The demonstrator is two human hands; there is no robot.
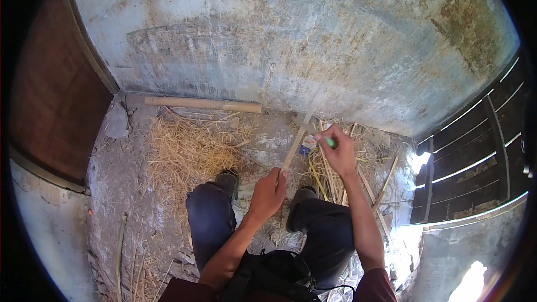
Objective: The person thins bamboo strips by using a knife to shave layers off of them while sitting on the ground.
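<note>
My left hand (269, 190) is closed round the near end of a flat, pale bamboo strip (295, 149), which slants away from me towards the wall. In my right hand (339, 150) is a knife with a green handle (330, 142); the fingers wrap round the handle. Its blade (306, 126) reaches left and lies across the strip near the far end. Whether the edge is cutting into the bamboo cannot be made out. Below the strip, my two dark-trousered knees are bent, one to each side.
A pile of straw-like shavings (187, 159) covers the floor at left. Behind it a thick bamboo pole (202, 104) lies along the stained wall (268, 39). Split strips (334, 182) lie right of my right foot. A green stick (121, 249) rests at lower left; a slatted opening (470, 159) stands at right.
</note>
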